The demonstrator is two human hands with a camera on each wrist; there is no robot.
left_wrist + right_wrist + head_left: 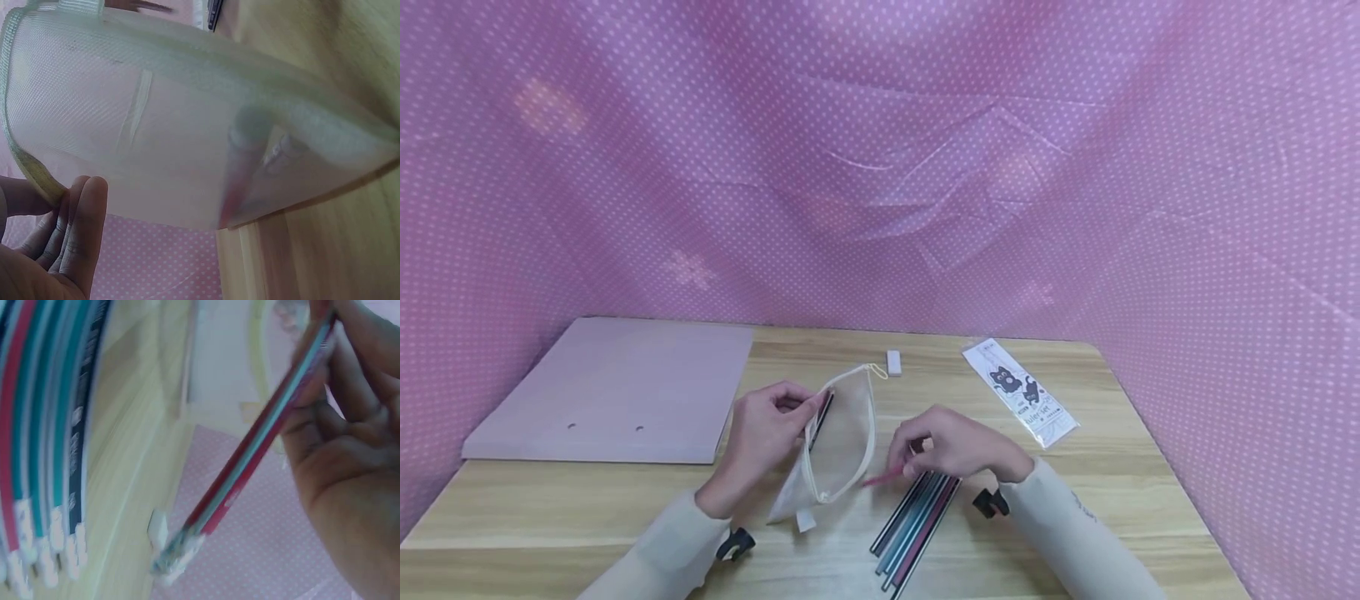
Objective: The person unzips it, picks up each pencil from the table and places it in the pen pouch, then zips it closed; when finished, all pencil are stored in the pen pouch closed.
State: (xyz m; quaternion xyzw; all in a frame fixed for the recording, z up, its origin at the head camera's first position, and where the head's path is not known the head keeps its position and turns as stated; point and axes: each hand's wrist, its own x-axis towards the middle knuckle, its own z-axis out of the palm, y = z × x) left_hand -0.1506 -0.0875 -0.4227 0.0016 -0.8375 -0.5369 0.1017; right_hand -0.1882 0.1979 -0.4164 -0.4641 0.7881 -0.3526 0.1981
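Observation:
A translucent mesh zip pouch (791, 496) with a cream zipper stands with its mouth spread wide. My left hand (769, 429) pinches the left side of its rim between thumb and fingers. Dark pencils (823, 419) lean inside the pouch near those fingers; through the mesh (175, 156) in the left wrist view they look blurred. Just right of the mouth, my right hand (951, 442) pinches a red pencil (883, 477), its tip by the pouch rim. The right wrist view shows a pale stripe along this pencil (259, 431) and a whitish end.
Below the right hand lies a row of several black, teal and red pencils (917, 529). A white eraser (893, 362) sits behind the pouch. At the back right is a packaged ruler set (1021, 392) with black cats. A large pale flat board (625, 392) covers the left rear.

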